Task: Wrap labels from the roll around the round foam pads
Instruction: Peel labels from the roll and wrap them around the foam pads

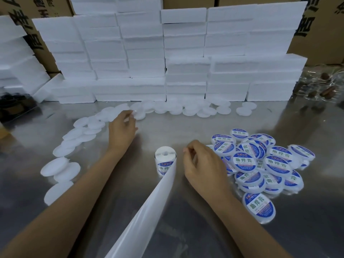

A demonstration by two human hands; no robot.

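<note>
Label roll [165, 161] stands upright on the metal table [167, 127], centre, between both forearms and just left of the right hand [202, 164]; not touching either hand. Left hand [122, 127] is reached forward and left, well apart from the roll, fingertips at a plain white pad [138, 113] in the curved row of unlabelled pads [89, 127]. Fingers look curled on the pad's near edge, grip seems a pinch, but motion blur makes it hard to be sure. Right hand hovers beside the roll, fingers curled, thumb and forefinger pinched together near the top; cannot tell if a label is between them.

Roll: white core with hole on top, blue-and-white printed label showing on its side, a long strip of bare white backing paper [149, 211] trailing from it toward the camera, down to the bottom edge.

Unlabelled pads: flat white discs, overlapping loosely, running from the lower left round to the back centre and right [204, 109]. Labelled pads [260, 164] lie in a heap right of the right hand, each with a blue oval label with Chinese characters, some tilted, some stacked; the hand hides the heap's left edge.

Behind: stacked white foam blocks [167, 53] forming a wall, cardboard boxes [320, 30] behind those. Clear plastic packaging with brown items [323, 86] far right.
</note>
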